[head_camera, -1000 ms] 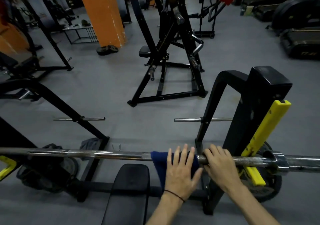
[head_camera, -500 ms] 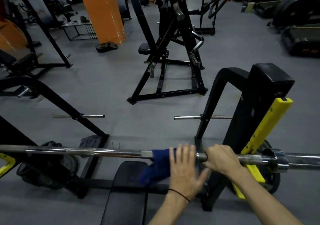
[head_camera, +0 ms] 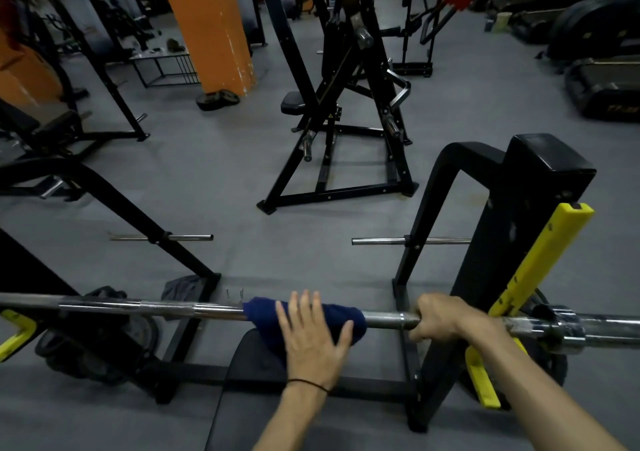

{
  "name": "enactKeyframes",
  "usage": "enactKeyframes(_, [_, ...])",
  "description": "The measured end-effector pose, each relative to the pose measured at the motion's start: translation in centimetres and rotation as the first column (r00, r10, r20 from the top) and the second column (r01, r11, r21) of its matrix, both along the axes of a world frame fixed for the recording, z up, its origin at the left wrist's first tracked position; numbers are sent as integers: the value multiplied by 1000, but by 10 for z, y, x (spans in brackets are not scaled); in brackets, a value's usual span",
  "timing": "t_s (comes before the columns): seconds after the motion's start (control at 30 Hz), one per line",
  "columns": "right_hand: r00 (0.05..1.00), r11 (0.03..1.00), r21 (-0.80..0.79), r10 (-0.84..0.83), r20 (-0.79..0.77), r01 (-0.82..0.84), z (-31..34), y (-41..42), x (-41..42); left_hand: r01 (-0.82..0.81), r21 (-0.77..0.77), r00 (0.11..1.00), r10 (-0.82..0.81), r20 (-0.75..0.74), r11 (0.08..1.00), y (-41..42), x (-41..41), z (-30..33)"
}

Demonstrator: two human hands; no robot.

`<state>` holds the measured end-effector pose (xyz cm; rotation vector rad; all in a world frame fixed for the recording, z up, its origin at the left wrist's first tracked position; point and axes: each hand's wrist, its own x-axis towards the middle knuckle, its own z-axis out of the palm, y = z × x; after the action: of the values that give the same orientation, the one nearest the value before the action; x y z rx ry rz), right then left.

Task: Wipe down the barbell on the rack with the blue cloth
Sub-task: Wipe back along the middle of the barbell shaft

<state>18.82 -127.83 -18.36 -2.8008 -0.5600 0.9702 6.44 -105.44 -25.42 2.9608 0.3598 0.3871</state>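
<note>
While the barbell lies across the rack in front of me, I have the blue cloth draped over its shaft, just left of the right upright. My left hand lies flat on the cloth, fingers straight and spread, pressing it onto the steel. My right hand curls round the bare shaft just beside the cloth, close to the yellow hook. The black bench pad sits below the bar.
</note>
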Motion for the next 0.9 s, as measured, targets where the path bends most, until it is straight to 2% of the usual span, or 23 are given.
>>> enactKeyframes(0.07, [942, 993, -44, 115, 316, -107, -13, 1, -14, 83, 35, 996, -82, -19, 996, -49, 12, 3])
enactKeyframes(0.13, [774, 984, -46, 164, 612, -172, -32, -3, -30, 212, 67, 977, -213, 0, 975, -85, 16, 3])
enactKeyframes(0.2, [605, 973, 69, 81, 792, -220, -52, -8, -47, 320, 57, 947, -321, 23, 946, -91, 14, 1])
enactKeyframes(0.27, [509, 967, 140, -13, 860, -212, -65, -10, -58, 415, 64, 906, -419, 62, 908, -66, 9, -3])
enactKeyframes(0.33, [507, 975, 127, -18, 862, -182, -64, -8, -59, 431, 87, 895, -438, 88, 898, -22, 3, -9])
enactKeyframes(0.43, [545, 978, 131, -22, 838, -161, -57, -4, -50, 297, 37, 943, -299, 148, 954, 51, -12, -17])
enactKeyframes(0.6, [685, 993, 32, 52, 727, -110, -47, 2, -39, 127, 42, 981, -131, 145, 991, 133, -24, -15])
enactKeyframes(0.7, [821, 995, -78, 90, 564, -55, -25, 9, -31, -43, -43, 982, 50, 184, 998, 105, -12, -14])
enactKeyframes(0.73, [872, 995, -89, 91, 481, -54, -17, 12, -26, -37, -72, 978, 51, 201, 997, 84, -7, -15])
enactKeyframes(0.83, [965, 996, -80, 49, 256, -30, -6, 15, -11, 200, -137, 967, -172, 189, 970, -10, 5, -15])
enactKeyframes(0.9, [993, 997, -80, 7, 118, 2, 0, 17, -5, 321, -111, 943, -306, 133, 941, -73, 9, -9])
